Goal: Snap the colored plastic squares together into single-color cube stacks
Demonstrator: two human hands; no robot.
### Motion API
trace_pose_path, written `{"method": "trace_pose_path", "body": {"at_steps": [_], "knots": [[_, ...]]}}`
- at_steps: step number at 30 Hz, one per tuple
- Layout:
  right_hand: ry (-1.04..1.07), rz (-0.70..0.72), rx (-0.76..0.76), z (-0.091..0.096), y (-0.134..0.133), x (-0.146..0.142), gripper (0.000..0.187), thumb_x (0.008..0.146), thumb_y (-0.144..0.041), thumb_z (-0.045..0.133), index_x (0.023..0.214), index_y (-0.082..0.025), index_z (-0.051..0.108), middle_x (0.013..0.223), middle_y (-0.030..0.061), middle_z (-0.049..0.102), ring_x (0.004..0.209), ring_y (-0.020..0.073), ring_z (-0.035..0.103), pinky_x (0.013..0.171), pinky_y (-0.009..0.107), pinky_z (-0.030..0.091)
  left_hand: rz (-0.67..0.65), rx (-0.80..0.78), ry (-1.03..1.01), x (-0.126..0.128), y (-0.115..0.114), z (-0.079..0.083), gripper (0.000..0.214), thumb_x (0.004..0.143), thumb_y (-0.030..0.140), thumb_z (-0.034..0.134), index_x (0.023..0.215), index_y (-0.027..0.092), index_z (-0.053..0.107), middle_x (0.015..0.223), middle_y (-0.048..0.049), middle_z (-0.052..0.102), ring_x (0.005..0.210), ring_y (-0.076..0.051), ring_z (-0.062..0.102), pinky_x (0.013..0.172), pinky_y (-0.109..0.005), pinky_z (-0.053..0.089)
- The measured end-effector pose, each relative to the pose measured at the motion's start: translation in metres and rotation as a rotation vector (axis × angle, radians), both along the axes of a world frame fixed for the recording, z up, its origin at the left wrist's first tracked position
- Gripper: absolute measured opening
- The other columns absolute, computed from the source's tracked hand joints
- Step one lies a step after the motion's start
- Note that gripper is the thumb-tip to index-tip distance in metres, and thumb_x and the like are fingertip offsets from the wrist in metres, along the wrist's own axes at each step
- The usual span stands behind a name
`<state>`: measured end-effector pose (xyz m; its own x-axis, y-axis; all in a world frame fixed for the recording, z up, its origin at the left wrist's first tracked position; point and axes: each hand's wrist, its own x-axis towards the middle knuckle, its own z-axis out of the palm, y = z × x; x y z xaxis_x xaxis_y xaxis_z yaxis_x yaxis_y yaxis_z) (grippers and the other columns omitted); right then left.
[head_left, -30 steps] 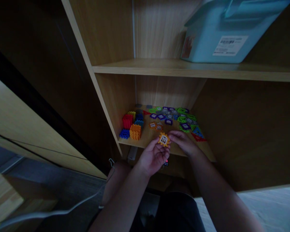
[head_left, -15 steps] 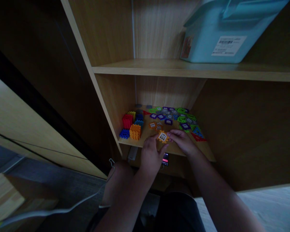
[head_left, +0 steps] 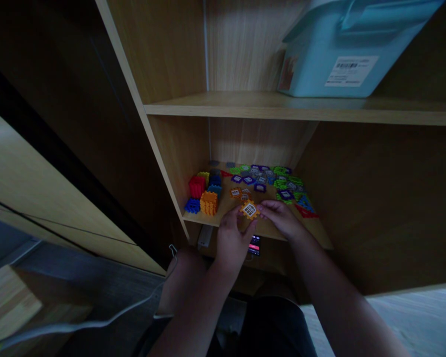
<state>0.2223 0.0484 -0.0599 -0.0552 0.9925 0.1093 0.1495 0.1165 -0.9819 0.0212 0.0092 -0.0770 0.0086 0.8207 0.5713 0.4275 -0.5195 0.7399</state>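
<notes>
An orange notched building tile (head_left: pixel 250 210) with a white window pattern is held up over the front of the lower shelf. My left hand (head_left: pixel 233 237) grips its left and lower edges between thumb and fingers. The fingertips of my right hand (head_left: pixel 280 216) pinch its right edge. Just behind it lie orange window tiles (head_left: pixel 235 192). To the left stand a stack of orange tiles (head_left: pixel 208 203), a stack of red tiles (head_left: pixel 197 187) and some blue tiles (head_left: pixel 192 206). Purple window tiles (head_left: pixel 260 188) and green tiles (head_left: pixel 280 184) are spread farther back.
A light-blue lidded bin (head_left: pixel 330 64) rests on the upper shelf (head_left: pixel 245 101). Red triangular pieces (head_left: pixel 305 212) lie at the shelf's right. Below the shelf edge are a lit phone (head_left: pixel 254 245) and a pale bar-shaped object (head_left: pixel 205 235). A white cable (head_left: pixel 107 322) runs at the lower left.
The orange window tile has turned slightly in my fingers, its window pattern now tilted. Both hands stay in nearly the same place.
</notes>
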Motion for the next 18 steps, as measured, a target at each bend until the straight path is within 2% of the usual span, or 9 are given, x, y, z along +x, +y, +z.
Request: {"method": "trace_pose_path", "body": {"at_steps": [6, 13, 18], "knots": [[0.001, 0.010, 0.009, 0.002, 0.000, -0.002, 0.054, 0.073, -0.074, 0.086, 0.076, -0.021, 0.077, 0.069, -0.0001, 0.065, 0.068, 0.0169, 0.054, 0.067, 0.030, 0.043, -0.027, -0.083, -0.067, 0.000, -0.003, 0.005, 0.046, 0.094, 0.038, 0.082, 0.134, 0.022, 0.066, 0.111, -0.0098, 0.076, 0.099, -0.026, 0.074, 0.095, -0.045, 0.060], [-0.013, 0.027, 0.009, 0.002, -0.001, -0.001, 0.055, 0.073, -0.075, 0.086, 0.076, -0.022, 0.076, 0.070, 0.0002, 0.066, 0.069, 0.0174, 0.054, 0.068, 0.030, 0.044, -0.041, -0.075, -0.089, -0.002, -0.002, 0.010, 0.048, 0.089, 0.031, 0.086, 0.132, 0.021, 0.067, 0.120, -0.0140, 0.075, 0.114, -0.032, 0.071, 0.104, -0.051, 0.057], [-0.011, 0.034, 0.048, -0.001, 0.002, -0.001, 0.056, 0.079, -0.077, 0.081, 0.080, -0.022, 0.073, 0.071, 0.0002, 0.064, 0.069, 0.0174, 0.054, 0.066, 0.030, 0.044, -0.043, -0.160, -0.149, -0.001, -0.002, 0.015, 0.042, 0.088, 0.033, 0.086, 0.125, 0.021, 0.069, 0.107, -0.0093, 0.076, 0.098, -0.026, 0.073, 0.092, -0.042, 0.058]]}}
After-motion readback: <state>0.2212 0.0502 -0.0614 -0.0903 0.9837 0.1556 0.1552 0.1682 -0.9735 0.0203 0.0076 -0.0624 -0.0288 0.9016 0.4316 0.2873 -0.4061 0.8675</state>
